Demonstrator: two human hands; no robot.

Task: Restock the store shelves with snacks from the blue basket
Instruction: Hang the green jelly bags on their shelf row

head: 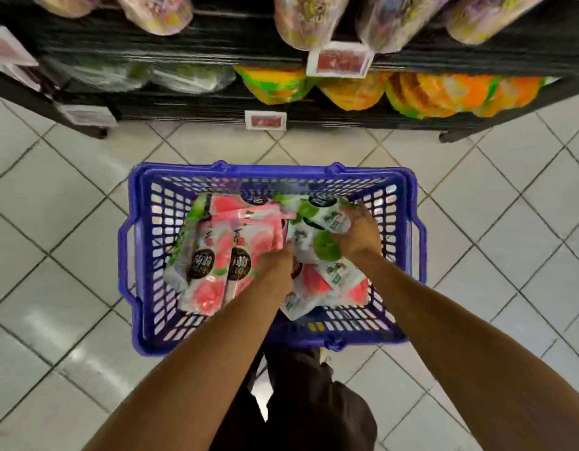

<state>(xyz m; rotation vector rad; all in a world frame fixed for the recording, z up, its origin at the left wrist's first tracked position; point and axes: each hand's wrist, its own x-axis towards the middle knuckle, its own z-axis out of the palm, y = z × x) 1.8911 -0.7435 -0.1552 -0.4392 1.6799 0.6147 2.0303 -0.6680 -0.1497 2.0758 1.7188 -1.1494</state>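
A blue basket (141, 275) stands on the tiled floor below me, holding several snack bags. Pink snack bags (231, 242) lie on its left side and more pink ones at the lower right. A bundle of green-and-white snack bags (317, 229) sits at the upper right of the basket. My right hand (358, 232) grips that bundle from the right. My left hand (275, 265) is inside the basket, its fingers closed on the bundle's lower left edge next to the pink bags.
Black store shelves (200, 105) run across the top, stocked with orange-and-green bags (408, 92), pale green bags (171, 76) and pink-purple bags (307, 24) above. Price tags (340, 61) hang from the shelf edges. My dark trousers show below the basket.
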